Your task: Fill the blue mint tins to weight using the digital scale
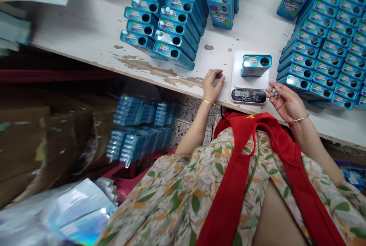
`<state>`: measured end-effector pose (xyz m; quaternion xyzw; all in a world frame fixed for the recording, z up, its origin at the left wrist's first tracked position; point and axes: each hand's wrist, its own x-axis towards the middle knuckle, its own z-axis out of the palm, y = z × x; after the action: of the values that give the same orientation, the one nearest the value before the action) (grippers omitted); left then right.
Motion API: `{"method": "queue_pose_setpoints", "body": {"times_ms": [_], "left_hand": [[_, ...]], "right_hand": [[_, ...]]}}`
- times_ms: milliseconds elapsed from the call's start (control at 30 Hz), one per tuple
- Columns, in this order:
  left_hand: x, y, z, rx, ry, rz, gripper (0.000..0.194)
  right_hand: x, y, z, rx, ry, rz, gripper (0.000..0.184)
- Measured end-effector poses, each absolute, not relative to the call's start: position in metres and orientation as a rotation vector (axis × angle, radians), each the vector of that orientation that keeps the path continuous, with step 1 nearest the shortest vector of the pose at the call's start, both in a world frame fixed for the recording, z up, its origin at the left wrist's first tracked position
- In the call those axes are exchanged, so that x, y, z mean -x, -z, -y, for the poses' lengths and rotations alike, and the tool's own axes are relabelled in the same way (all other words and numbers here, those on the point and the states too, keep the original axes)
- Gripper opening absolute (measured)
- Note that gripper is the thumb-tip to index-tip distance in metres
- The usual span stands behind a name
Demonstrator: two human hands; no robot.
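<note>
A blue candy tin (253, 71) marked "Caramelo" stands upright on a small white kitchen scale (236, 82), its round top hole uncovered. Digits show on the scale's dark display (248, 95). Just right of the scale, my right hand (286, 101) pinches several small white candies (275, 92) between thumb and fingers. My left hand (213, 86) rests at the table edge left of the scale, fingers loosely curved, thumb apart, holding nothing. Rows of blue tins (174, 49) stand beyond it, some with white candies lying on their tops.
More blue tins (320, 66) with open holes are packed in rows on the right of the worn white table (217, 49). Below the edge at left, stacked tins (143, 139) sit on something red, near cardboard boxes (25, 139) and shiny plastic (82, 208).
</note>
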<state>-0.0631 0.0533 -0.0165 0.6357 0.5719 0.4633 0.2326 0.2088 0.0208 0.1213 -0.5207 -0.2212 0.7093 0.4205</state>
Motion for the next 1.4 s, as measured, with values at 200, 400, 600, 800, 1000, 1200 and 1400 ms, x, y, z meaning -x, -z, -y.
{"method": "queue_pose_setpoints", "body": {"times_ms": [200, 400, 600, 800, 1000, 1200, 1400], "left_hand": [[0.059, 0.007, -0.051, -1.731, -1.323, -1.561, 0.042], [0.034, -0.052, -0.076, -2.034, -1.297, -1.294, 0.077], [0.011, -0.072, -0.097, -2.217, -1.058, -1.167, 0.074], [0.01, -0.067, -0.093, -2.182, -1.038, -1.233, 0.072], [0.011, -0.073, -0.102, -2.256, -0.953, -1.162, 0.054], [-0.022, -0.073, -0.186, -2.295, -1.102, -1.191, 0.037], [-0.089, -0.048, -0.298, -2.343, -0.887, -1.185, 0.043]], "right_hand": [[-0.208, -0.127, -0.031, 1.226, -1.763, 0.723, 0.031], [-0.198, -0.127, -0.023, 1.293, -1.858, 0.671, 0.051], [-0.187, -0.143, -0.051, 1.278, -1.652, 0.981, 0.05], [-0.181, -0.143, -0.094, 1.334, -1.489, 1.211, 0.045], [-0.194, -0.152, -0.085, 1.254, -1.581, 1.161, 0.06], [-0.237, -0.154, -0.048, 1.337, -1.617, 0.95, 0.056], [-0.272, -0.15, -0.018, 1.452, -1.479, 0.724, 0.047]]}}
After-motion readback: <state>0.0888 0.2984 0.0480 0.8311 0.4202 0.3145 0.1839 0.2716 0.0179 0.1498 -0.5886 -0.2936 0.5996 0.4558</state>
